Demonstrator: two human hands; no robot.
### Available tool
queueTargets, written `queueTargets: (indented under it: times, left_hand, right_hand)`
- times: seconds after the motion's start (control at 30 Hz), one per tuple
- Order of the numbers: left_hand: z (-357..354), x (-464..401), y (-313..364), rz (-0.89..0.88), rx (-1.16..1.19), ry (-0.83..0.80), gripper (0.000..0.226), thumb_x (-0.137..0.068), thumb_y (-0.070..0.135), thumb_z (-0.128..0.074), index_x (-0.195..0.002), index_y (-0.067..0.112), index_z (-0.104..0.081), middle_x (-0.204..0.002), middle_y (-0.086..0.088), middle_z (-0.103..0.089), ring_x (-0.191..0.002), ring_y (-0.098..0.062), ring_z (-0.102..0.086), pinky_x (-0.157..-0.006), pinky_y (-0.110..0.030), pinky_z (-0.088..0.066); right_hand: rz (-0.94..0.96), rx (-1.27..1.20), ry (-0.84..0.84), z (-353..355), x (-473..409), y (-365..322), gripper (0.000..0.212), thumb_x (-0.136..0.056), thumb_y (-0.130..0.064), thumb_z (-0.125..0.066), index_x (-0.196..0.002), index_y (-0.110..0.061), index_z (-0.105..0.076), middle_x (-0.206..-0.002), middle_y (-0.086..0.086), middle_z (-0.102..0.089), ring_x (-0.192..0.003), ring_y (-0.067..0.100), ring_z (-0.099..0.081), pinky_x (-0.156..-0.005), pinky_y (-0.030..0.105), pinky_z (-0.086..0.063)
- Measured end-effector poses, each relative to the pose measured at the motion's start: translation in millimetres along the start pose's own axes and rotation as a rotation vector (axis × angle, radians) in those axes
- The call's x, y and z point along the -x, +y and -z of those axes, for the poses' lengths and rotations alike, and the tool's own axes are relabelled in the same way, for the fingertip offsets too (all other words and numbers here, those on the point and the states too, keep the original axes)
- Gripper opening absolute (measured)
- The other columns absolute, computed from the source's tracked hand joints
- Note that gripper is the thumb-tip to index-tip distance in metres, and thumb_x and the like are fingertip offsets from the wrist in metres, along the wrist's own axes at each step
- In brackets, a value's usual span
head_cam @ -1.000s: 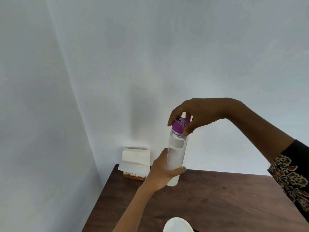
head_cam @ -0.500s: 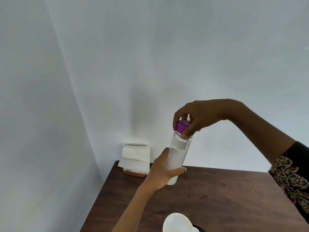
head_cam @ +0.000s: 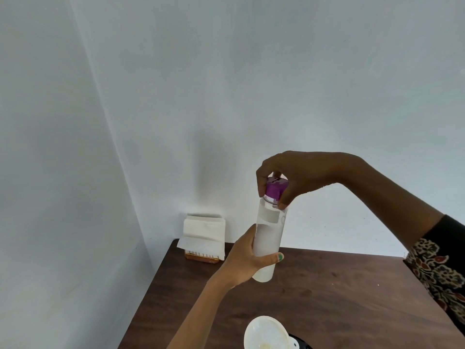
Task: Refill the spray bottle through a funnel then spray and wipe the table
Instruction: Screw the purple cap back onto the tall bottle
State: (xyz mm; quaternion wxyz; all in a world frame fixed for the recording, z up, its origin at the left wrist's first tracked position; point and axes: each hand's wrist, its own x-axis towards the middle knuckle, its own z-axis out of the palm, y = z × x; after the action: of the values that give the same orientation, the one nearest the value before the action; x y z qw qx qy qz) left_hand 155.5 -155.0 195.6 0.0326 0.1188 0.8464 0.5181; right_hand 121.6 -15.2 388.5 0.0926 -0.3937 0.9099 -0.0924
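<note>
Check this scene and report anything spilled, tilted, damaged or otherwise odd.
Nothing stands out. The left hand holds the clear bottle a little tilted above the table, while the right hand grips its purple cap. The funnel sits at the near edge, and no liquid shows on the wood. The napkin holder stands upright.

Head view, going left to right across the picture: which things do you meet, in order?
Napkin stack in its holder → left hand → clear bottle → patterned sleeve. The funnel and right hand overlap the bottle's span, so both are left out.
</note>
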Motion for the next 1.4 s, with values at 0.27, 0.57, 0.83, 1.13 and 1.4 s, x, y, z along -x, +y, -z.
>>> queueTargets:
  times: [0.27,0.57,0.83,1.13,1.4]
  left_hand:
    - [1.9,-1.5,-1.7,0.006,-0.002,0.009,0.057,-0.079,0.037,-0.071,-0.119,0.038,-0.029,-0.121,0.012,-0.047,-0.106,-0.009,-0.051,-0.098,-0.03,-0.045]
    - [-4.4,2.1,-1.9,0.005,0.001,0.004,0.055,-0.08,0.034,-0.071,-0.117,0.038,-0.029,-0.115,0.016,-0.045,-0.101,-0.006,-0.051,-0.094,-0.024,-0.045]
    - [3.5,1.3,-3.1,0.01,-0.018,-0.003,0.057,-0.08,0.036,-0.07,-0.119,0.038,-0.029,-0.122,0.012,-0.047,-0.108,-0.009,-0.051,-0.099,-0.032,-0.045]
    - [17.6,-1.2,-4.7,0.014,0.008,-0.05,0.06,-0.079,0.036,-0.071,-0.126,0.035,-0.033,-0.13,0.005,-0.052,-0.114,-0.017,-0.054,-0.101,-0.037,-0.047]
    - [21.8,-1.5,-5.3,0.016,0.062,-0.07,0.059,-0.078,0.034,-0.072,-0.126,0.035,-0.036,-0.128,0.004,-0.055,-0.113,-0.017,-0.056,-0.1,-0.04,-0.048]
  right_hand:
    - [-0.035,0.038,0.004,-1.3,-7.8,-4.7,0.032,-0.063,-0.027,-0.086,-0.088,-0.028,-0.066,-0.099,-0.007,-0.062,-0.086,0.016,-0.062,-0.073,0.036,-0.057]
    - [-0.343,0.332,0.058,-16.7,-16.3,-14.6,0.059,-0.076,-0.07,-0.055,-0.073,-0.011,-0.051,-0.066,0.003,-0.058,-0.05,0.023,-0.06,-0.05,0.024,-0.041]
    - [-0.115,-0.038,-0.106,-0.8,-4.1,2.3,0.043,-0.072,-0.032,-0.08,-0.109,-0.026,-0.057,-0.107,-0.001,-0.06,-0.08,0.022,-0.067,-0.064,0.024,-0.056]
    - [0.084,0.026,0.041,-5.4,-5.6,4.4,0.038,-0.067,-0.012,-0.082,-0.099,-0.023,-0.065,-0.096,-0.021,-0.055,-0.09,0.0,-0.053,-0.073,0.016,-0.048]
    - [0.06,-0.077,-0.045,5.3,0.1,-3.0,0.041,-0.074,-0.005,-0.075,-0.107,-0.028,-0.067,-0.105,-0.02,-0.055,-0.106,0.012,-0.055,-0.088,0.033,-0.053]
